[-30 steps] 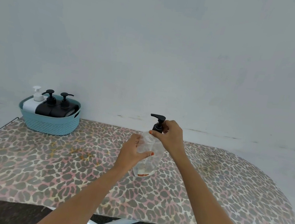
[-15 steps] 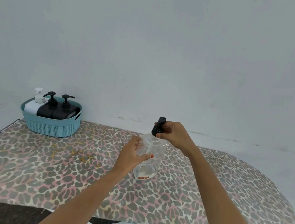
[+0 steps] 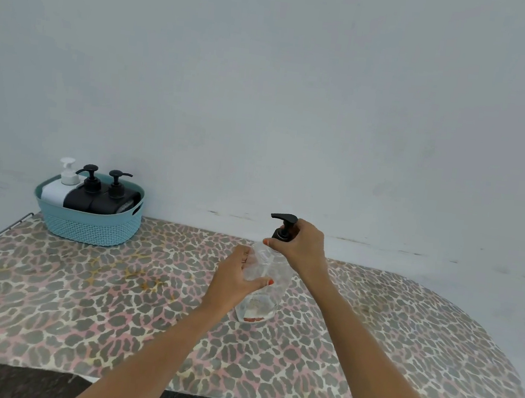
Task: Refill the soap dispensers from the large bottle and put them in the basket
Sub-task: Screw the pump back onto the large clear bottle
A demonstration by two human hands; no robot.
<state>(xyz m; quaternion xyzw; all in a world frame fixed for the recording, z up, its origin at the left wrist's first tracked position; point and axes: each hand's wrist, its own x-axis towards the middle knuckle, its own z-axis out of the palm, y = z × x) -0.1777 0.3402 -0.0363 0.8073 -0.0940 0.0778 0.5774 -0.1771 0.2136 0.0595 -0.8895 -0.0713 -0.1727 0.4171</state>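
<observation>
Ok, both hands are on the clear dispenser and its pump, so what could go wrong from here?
1. The left hand grips the clear dispenser while the right hand holds its black pump; a hard squeeze could buckle it.
2. It stands on a fabric-covered ironing board, so it may tip when released.
3. The basket already holds three dispensers; a fourth looks tight.

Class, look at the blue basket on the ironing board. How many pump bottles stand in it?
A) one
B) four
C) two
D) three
D: the basket holds a white bottle, a middle black bottle and a right black bottle.
</observation>
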